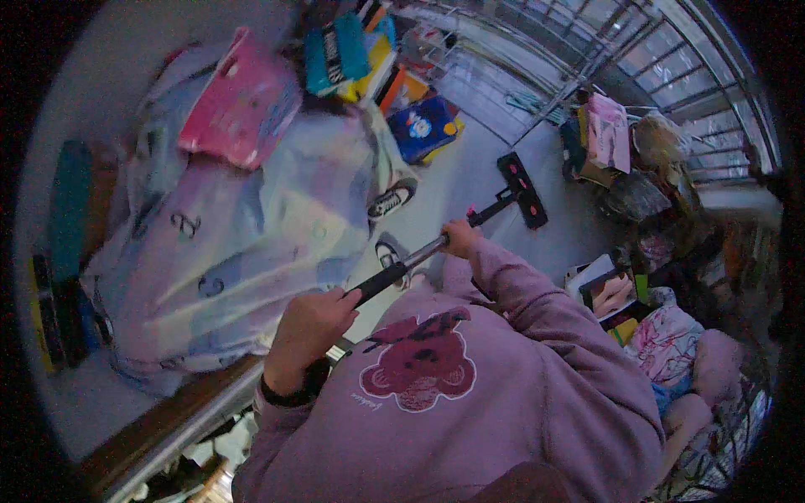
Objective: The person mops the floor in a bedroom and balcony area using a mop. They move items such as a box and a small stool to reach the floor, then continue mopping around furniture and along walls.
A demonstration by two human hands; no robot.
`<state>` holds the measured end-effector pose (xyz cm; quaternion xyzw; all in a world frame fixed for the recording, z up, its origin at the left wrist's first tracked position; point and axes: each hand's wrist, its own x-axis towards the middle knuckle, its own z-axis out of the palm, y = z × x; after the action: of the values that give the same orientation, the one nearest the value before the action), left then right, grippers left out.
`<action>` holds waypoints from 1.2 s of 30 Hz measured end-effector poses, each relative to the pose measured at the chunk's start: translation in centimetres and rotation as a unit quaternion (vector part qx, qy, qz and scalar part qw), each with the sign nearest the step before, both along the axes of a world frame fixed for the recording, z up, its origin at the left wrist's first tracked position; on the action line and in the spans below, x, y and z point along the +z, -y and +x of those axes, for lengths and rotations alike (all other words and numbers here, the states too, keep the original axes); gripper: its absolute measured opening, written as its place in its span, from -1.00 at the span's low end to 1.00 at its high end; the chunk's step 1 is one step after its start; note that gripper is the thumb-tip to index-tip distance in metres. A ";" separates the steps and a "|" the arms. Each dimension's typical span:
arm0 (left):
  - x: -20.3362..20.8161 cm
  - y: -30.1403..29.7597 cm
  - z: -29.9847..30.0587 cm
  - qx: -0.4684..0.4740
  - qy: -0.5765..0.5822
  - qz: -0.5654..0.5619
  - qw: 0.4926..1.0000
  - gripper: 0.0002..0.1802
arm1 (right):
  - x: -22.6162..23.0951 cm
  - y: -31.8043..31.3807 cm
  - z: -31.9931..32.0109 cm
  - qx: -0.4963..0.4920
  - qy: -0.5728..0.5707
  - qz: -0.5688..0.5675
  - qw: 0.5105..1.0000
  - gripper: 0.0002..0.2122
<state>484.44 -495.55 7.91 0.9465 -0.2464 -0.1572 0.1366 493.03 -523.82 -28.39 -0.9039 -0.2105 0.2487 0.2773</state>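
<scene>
A floor mop, or a similar long-handled floor tool, runs up from the floor between my hands. Its flat black T-shaped head (521, 191) with pink spots lies on the pale floor ahead of me. My left hand (312, 329), with a dark band at the wrist, is wrapped round the black grip (379, 283) at the upper end. Farther down the metal pole (426, 251), my right hand (459, 238) is closed round it. Below the pole, the black-and-white shoes (392, 201) on my feet show in part.
To the left is a bed with a pastel cover (243, 251); a pink bag (239, 105) lies on it. Books and boxes (338, 54) stand beyond. Along the right are metal racks (662, 54), a pink box (607, 132), plastic bags (633, 197) and piled cloth (671, 335).
</scene>
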 end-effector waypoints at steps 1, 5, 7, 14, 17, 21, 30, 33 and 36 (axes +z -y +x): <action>0.2 -1.7 -2.1 0.023 -0.011 0.012 1.000 -0.70 | 0.1 -2.0 -1.3 0.016 0.004 0.013 1.000 -0.64; 1.6 -8.7 -9.2 0.088 -0.030 0.046 0.995 -0.72 | 0.3 -10.4 -5.7 0.102 0.005 0.083 0.991 -0.64; 2.6 -11.0 -13.4 0.122 -0.036 0.080 0.989 -0.71 | 0.6 -14.9 -8.3 0.193 0.013 0.015 0.981 -0.64; 5.7 -13.2 -27.4 0.307 0.024 -0.066 0.949 -0.73 | 4.7 -21.6 -16.2 0.320 -0.073 0.113 0.938 -0.61; 4.9 -11.4 -30.9 0.338 0.026 -0.061 0.939 -0.73 | 5.1 -20.9 -18.0 0.354 -0.118 0.064 0.925 -0.62; 4.3 -8.0 -34.0 0.322 0.055 -0.046 0.944 -0.73 | 4.4 -18.1 -20.5 0.336 -0.118 0.160 0.921 -0.67; 5.7 -2.3 -35.5 0.245 0.040 -0.051 0.967 -0.71 | 4.4 -10.0 -23.9 0.280 -0.107 0.133 0.945 -0.73; 5.4 -1.8 -35.2 0.230 0.031 -0.049 0.972 -0.71 | 3.3 -7.8 -23.9 0.261 -0.205 0.142 0.933 -0.70; 4.4 -2.2 -34.3 0.232 0.046 -0.090 0.967 -0.73 | 1.6 -6.8 -24.2 0.199 -0.210 0.191 0.938 -0.67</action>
<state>450.19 -493.40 12.27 0.9678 -0.0394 -0.0546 0.2425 468.88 -517.05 -26.78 -0.7006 -0.3663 0.4385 0.4273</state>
